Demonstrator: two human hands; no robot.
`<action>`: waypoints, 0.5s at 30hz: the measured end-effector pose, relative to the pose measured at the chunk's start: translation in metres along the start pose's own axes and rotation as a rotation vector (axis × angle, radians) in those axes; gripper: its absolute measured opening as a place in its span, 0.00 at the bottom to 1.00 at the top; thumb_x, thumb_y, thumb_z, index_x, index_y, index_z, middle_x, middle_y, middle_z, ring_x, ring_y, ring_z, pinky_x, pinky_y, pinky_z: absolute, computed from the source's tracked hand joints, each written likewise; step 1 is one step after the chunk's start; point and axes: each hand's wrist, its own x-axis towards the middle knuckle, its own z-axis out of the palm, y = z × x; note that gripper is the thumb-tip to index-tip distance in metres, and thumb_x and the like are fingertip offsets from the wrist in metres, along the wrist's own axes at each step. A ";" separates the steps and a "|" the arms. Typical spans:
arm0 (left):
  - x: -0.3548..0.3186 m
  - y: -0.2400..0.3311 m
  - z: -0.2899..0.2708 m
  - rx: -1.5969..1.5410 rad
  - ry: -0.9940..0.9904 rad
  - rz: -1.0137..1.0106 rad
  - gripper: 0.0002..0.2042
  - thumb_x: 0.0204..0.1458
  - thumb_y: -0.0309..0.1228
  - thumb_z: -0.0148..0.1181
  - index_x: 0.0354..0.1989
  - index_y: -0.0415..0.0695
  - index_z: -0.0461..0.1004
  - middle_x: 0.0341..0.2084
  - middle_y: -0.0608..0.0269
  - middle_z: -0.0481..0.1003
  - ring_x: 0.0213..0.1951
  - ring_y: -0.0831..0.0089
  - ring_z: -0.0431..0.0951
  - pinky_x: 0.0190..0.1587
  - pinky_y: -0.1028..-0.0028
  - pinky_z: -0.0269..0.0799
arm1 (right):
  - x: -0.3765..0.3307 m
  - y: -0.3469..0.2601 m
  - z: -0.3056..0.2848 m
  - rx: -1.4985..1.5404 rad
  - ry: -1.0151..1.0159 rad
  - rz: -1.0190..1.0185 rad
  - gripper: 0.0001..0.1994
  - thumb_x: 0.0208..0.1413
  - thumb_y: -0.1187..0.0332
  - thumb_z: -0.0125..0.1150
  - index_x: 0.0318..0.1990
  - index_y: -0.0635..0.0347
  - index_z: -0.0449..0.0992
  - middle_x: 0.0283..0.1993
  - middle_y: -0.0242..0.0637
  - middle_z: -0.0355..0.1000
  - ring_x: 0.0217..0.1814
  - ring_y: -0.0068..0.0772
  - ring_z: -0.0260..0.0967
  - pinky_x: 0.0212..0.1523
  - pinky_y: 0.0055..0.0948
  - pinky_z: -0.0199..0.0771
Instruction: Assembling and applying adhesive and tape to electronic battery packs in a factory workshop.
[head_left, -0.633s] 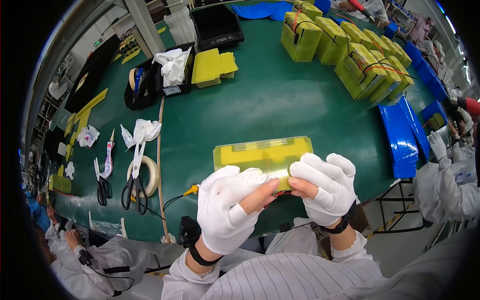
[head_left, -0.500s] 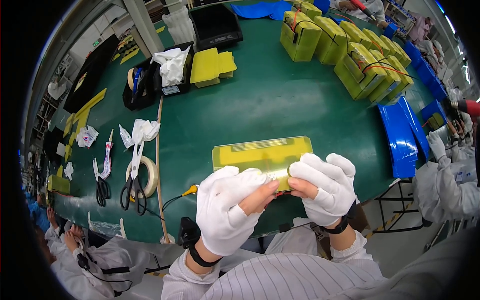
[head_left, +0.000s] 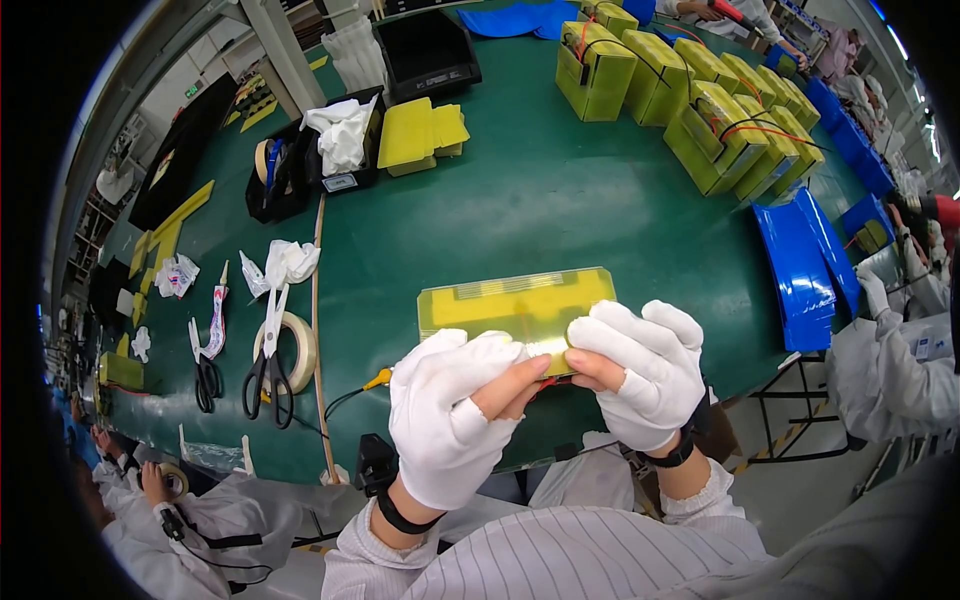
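Note:
A yellow battery pack (head_left: 520,300) with a flat, glossy top lies on the green table in front of me. My left hand (head_left: 450,410), in a white glove with a bare thumb tip, closes on its near edge left of the middle. From the right, my right hand (head_left: 645,375), gloved the same way, pinches that edge too, its bare thumb close to the left thumb. Bits of red show under the near edge between the thumbs. My fingers hide the near corners and much of the near side.
Scissors (head_left: 268,350) lie over a tape roll (head_left: 298,352) on the left, near smaller scissors (head_left: 205,370) and a glue tube (head_left: 217,315). Black bins (head_left: 345,180) and yellow sheets (head_left: 405,140) stand behind. Several yellow packs (head_left: 715,145) and blue sheets (head_left: 800,275) are on the right.
The pack and both my hands have shifted slightly left. My grip looks much the same. At the lower left, a tape roll now shows by another person's hand.

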 end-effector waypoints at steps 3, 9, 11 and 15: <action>-0.001 -0.001 -0.002 0.003 -0.013 0.002 0.22 0.34 0.23 0.76 0.43 0.52 0.83 0.34 0.69 0.77 0.37 0.66 0.76 0.45 0.64 0.73 | 0.000 0.000 0.003 0.013 0.006 0.002 0.15 0.43 0.64 0.72 0.42 0.49 0.84 0.44 0.27 0.80 0.46 0.28 0.76 0.46 0.28 0.66; 0.001 -0.001 -0.002 -0.021 -0.018 -0.008 0.22 0.33 0.23 0.76 0.42 0.52 0.82 0.34 0.69 0.77 0.38 0.66 0.76 0.43 0.64 0.73 | -0.001 -0.001 0.002 0.007 0.013 0.012 0.15 0.43 0.64 0.72 0.41 0.48 0.85 0.44 0.27 0.80 0.45 0.28 0.76 0.46 0.28 0.66; 0.000 -0.001 -0.002 0.004 -0.041 -0.008 0.22 0.33 0.24 0.76 0.42 0.52 0.82 0.34 0.69 0.76 0.39 0.65 0.75 0.43 0.64 0.73 | -0.001 -0.001 0.001 0.003 0.010 0.015 0.15 0.42 0.64 0.72 0.41 0.48 0.85 0.43 0.27 0.80 0.45 0.27 0.76 0.46 0.28 0.66; -0.002 -0.003 -0.001 0.024 -0.052 -0.004 0.22 0.31 0.25 0.75 0.41 0.52 0.82 0.35 0.70 0.75 0.40 0.65 0.74 0.43 0.64 0.73 | -0.004 -0.002 0.003 0.022 0.001 0.035 0.13 0.45 0.62 0.71 0.41 0.47 0.84 0.44 0.28 0.81 0.48 0.29 0.76 0.50 0.30 0.65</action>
